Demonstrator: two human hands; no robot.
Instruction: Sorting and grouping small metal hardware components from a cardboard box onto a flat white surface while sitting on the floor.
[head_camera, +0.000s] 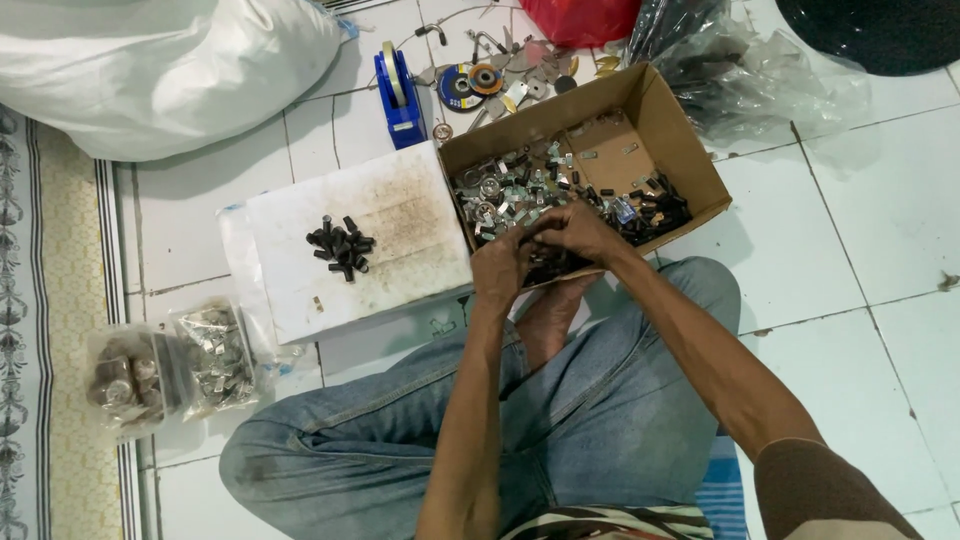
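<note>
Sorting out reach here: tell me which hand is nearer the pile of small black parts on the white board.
Left. The left hand is just right of the board's edge, across from the black parts; the right hand sits farther right, over the cardboard box.

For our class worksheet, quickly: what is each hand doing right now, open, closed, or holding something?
Left hand: fingers curled over the small parts at the cardboard box edge; grip cannot be told.
Right hand: curled beside it, touching the left; contents hidden.

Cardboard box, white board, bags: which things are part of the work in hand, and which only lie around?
In use:
cardboard box of small metal parts
left hand
right hand
pile of black pieces
white board

Lying about:
blue tape dispenser
white sack
two clear bags
</note>
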